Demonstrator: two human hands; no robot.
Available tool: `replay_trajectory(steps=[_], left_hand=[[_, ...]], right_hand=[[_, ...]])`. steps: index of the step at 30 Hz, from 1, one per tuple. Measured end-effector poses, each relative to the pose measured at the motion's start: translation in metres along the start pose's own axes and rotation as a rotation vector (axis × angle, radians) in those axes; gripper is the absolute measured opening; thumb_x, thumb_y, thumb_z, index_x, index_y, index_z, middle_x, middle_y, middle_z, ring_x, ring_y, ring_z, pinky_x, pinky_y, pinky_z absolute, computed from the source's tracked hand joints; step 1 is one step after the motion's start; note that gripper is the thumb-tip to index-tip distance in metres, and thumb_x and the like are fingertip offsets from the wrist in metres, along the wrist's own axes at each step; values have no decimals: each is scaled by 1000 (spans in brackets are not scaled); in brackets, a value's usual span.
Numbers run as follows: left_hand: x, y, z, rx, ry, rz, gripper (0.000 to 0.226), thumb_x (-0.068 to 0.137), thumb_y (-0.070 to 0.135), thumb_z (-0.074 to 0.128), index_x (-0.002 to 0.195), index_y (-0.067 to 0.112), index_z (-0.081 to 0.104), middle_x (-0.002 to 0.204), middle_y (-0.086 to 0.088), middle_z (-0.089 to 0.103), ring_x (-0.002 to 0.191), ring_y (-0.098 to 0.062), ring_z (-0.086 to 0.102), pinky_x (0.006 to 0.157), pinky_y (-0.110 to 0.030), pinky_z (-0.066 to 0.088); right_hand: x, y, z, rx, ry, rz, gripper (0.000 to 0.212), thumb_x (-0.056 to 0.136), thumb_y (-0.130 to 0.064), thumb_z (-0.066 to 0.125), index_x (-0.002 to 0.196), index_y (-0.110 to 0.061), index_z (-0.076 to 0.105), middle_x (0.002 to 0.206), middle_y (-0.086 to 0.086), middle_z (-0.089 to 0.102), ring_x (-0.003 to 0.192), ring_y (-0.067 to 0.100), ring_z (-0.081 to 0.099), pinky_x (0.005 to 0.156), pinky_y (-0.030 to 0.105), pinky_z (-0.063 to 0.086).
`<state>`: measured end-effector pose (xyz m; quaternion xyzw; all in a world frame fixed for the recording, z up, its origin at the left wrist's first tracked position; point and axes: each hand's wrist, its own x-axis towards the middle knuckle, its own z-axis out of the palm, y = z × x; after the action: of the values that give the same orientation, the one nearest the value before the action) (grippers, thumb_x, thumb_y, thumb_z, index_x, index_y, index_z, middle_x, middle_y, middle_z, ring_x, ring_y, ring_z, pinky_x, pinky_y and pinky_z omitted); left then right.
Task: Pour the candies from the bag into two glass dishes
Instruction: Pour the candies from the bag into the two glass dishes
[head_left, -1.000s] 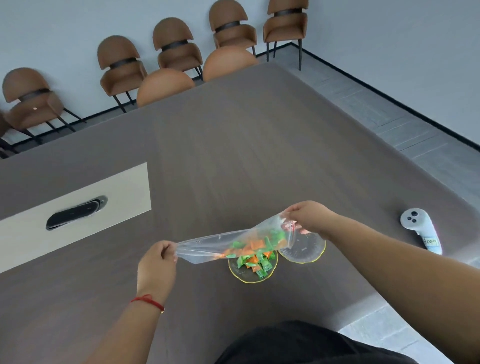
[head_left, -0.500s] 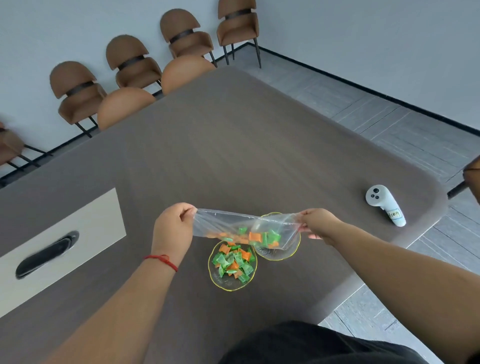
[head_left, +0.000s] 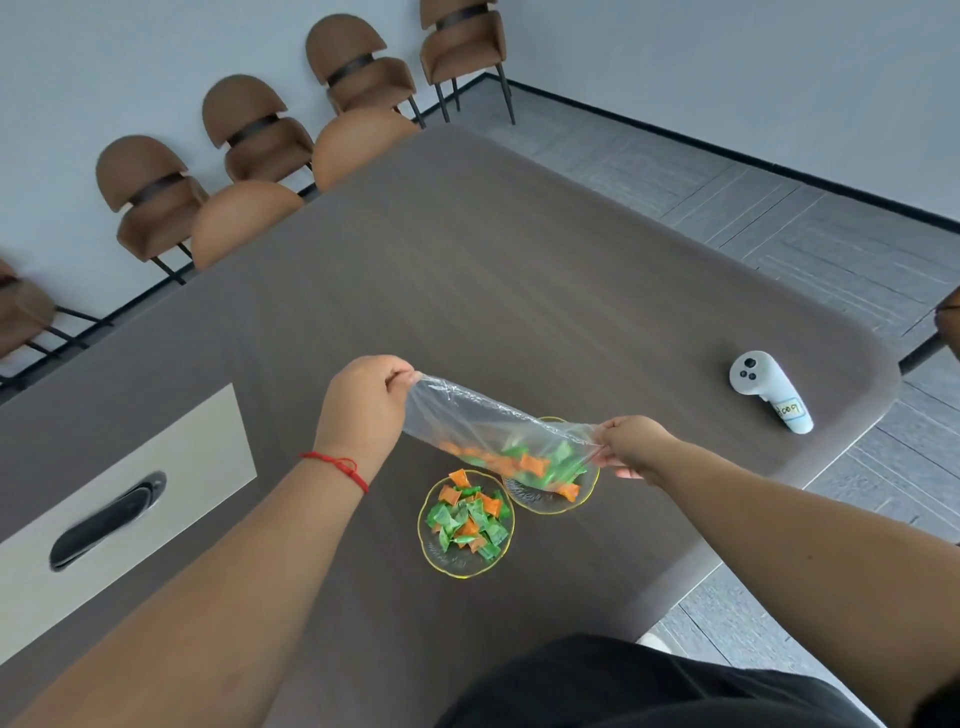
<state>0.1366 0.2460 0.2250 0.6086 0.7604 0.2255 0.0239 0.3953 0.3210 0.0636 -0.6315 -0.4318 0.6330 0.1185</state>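
1. Dark brown table; brown chairs against pale wall, grey floor.
2. Left hand and right hand each pinch one end of clear bag, candies sagging over right dish.
3. Left dish holds candies; white controller well apart.

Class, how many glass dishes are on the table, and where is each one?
2. One dish, full of candies, sits nearer the person; the other dish touches it, farther right, partly hidden under the bag.
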Motion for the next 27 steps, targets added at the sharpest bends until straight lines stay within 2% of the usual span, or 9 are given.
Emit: replay_trajectory(steps=[5,10,12,17,21,23,27], left_hand=[[8,8,1,36,-16,46,20,91,18,57,82,7,71,80,-6,71,77,-19,58,68,-27,39],[10,17,0,25,-4,86,21,91,20,59,81,7,71,78,-8,71,76,-20,60,69,-32,47],[11,23,-2,19,-3,117,23,91,23,58,78,8,70,74,-7,70,75,-22,61,69,-37,50],[14,45,-6,28,-8,198,32,92,26,55,68,7,63,60,-6,60,63,-21,53,58,-33,43],[18,59,-7,23,-6,227,30,91,27,55,69,10,65,58,1,57,62,-17,51,57,-30,40],[20,64,-6,27,-6,238,31,91,28,56,69,7,64,58,-2,57,62,-20,52,58,-32,42],[22,69,-4,22,-7,245,34,91,29,56,69,4,63,59,-9,60,62,-24,54,59,-39,46]], right_hand=[[-2,-6,1,-32,-38,84,27,97,-7,38,81,-18,56,78,-2,64,71,9,63,61,25,42],[3,-4,1,-54,-65,88,25,97,-6,42,81,-21,54,104,5,66,90,16,69,67,28,46],[4,-5,0,-74,-79,83,27,97,-4,43,80,-22,55,104,5,66,95,18,69,68,29,46],[5,-5,-2,-20,-57,106,20,96,-12,43,85,-17,59,87,1,66,73,11,67,59,24,43],[6,-5,-6,40,-42,135,16,94,-16,44,88,-16,59,85,5,69,76,17,68,56,23,42],[7,-5,-10,41,-31,139,16,93,-15,44,93,-15,60,87,6,70,76,17,69,56,22,41],[6,-5,-17,49,-16,148,18,94,-15,43,93,-15,61,78,5,69,66,13,66,57,22,41]])
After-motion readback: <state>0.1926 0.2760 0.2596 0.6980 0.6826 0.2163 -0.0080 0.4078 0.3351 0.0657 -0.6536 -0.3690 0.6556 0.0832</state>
